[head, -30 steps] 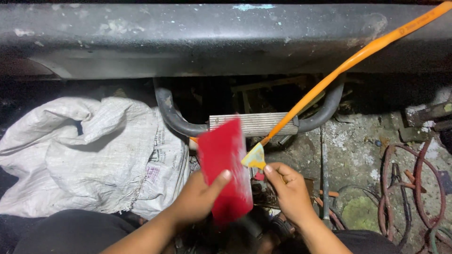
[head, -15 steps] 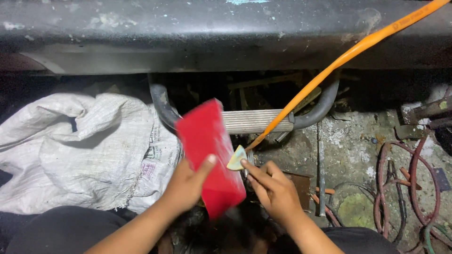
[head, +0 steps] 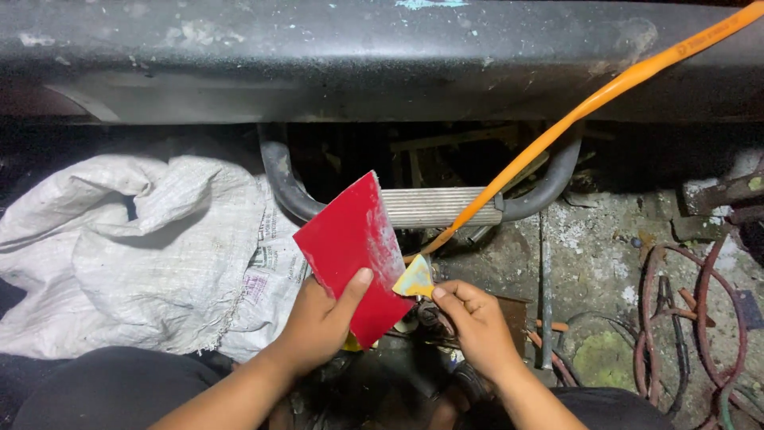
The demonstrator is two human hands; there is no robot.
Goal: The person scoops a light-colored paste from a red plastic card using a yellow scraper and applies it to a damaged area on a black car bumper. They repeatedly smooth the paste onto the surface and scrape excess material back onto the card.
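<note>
sack: a crumpled white woven sack (head: pixel 135 255) lies at the far left on the floor, its right edge running under the red card.
dark cloth: the person's dark clothing (head: pixel 103 394) fills the lower left corner, just below the sack.
left hand: the left hand (head: pixel 318 322) comes up from the bottom, fingers behind the card and the thumb pressed on its front face, clamped on its lower edge.
red card: a flat red card (head: pixel 354 247) stands tilted in the left hand, its upper corner leaning right; its right edge is smeared with pale grey paste. It sits in the middle, in front of the step.
scraper: a small yellow scraper (head: pixel 415 279) with pale smears is just beside the card's right edge; whether they touch I cannot tell.
right hand: the right hand (head: pixel 473 318) pinches the scraper's lower right corner between thumb and fingertips, closed on it.
step: a ribbed grey metal step (head: pixel 442 207) on a curved dark tube (head: pixel 278 179) hangs behind the card and the hands.
hose: an orange hose (head: pixel 589 103) runs from the upper right corner down to just above the scraper.
bumper: a scuffed dark panel (head: pixel 358 56) spans the top.
floor: stained concrete floor (head: pixel 597 247) lies to the right of the hands.
wires: reddish looped wires (head: pixel 700 318) lie at the far right.
</note>
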